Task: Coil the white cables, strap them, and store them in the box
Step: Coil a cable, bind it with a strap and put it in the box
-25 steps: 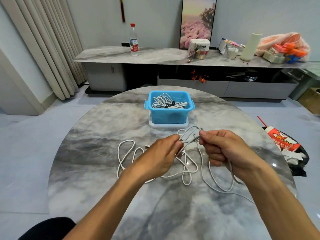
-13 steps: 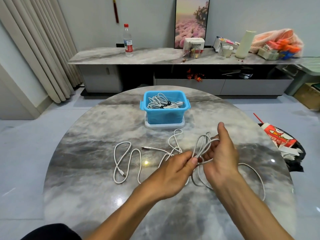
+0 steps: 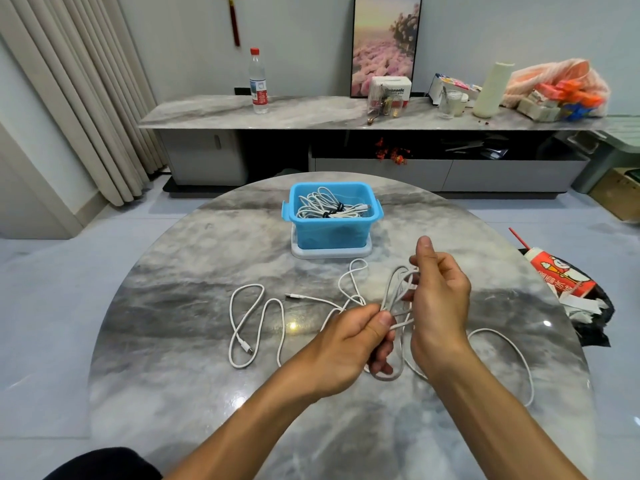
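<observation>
A white cable forms several loops between my hands above the round marble table. My left hand pinches the lower part of the loops between thumb and fingers. My right hand holds the top of the loops, fingers curled round them, thumb pointing up. The cable's loose tail curves over the table to the right. A second white cable lies uncoiled on the table to the left. The blue box stands behind on a white lid, holding coiled cables with black straps.
A red-and-white packet and a black bag lie off the table's right edge on the floor. A long marble sideboard with a water bottle and clutter runs along the far wall. Curtains hang at the left.
My right hand has turned thumb-up and gathered more loops; my left hand moved down and right to pinch the loops' lower part. The cable's tail swung out to the right.
</observation>
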Motion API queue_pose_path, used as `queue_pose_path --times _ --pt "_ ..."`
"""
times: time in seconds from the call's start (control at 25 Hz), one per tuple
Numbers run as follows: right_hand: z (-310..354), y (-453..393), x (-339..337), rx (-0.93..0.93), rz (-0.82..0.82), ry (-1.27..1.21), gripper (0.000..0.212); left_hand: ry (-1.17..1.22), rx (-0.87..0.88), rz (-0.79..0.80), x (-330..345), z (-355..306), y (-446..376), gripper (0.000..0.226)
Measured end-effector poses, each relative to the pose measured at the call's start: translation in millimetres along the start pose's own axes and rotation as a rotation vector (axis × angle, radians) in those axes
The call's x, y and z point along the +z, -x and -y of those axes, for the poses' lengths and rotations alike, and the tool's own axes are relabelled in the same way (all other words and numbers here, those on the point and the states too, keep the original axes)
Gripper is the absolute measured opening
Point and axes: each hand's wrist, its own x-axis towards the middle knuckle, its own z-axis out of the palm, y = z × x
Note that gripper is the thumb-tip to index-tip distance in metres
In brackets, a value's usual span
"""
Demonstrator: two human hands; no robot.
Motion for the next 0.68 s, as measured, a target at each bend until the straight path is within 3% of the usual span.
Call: queue_pose_path --times 0.12,0.24,0.32,0.4,0.52,0.68 --pt "8 3 -3 0.190 0.171 0.015 0.054 0.168 -0.060 0.024 -1 -2 0 0.031" --pt "15 3 -7 0.170 0.179 0.111 0.072 0.160 -0.093 0.048 -1 -3 -2 0.031" --pt "18 3 -9 0.124 0.174 0.092 0.066 0.151 -0.123 0.106 0 -5 -2 0.031" --pt "19 3 -10 0.208 0.205 -0.027 0.046 0.192 -0.166 0.182 -1 -7 -2 0.033" --pt "20 4 -9 0.420 0.297 -0.248 0.049 0.269 -0.230 0.297 -4 -10 -1 0.034" --pt "27 1 -8 0.426 0.398 -0.385 0.056 0.420 -0.235 0.340 2 -10 1 0.030"
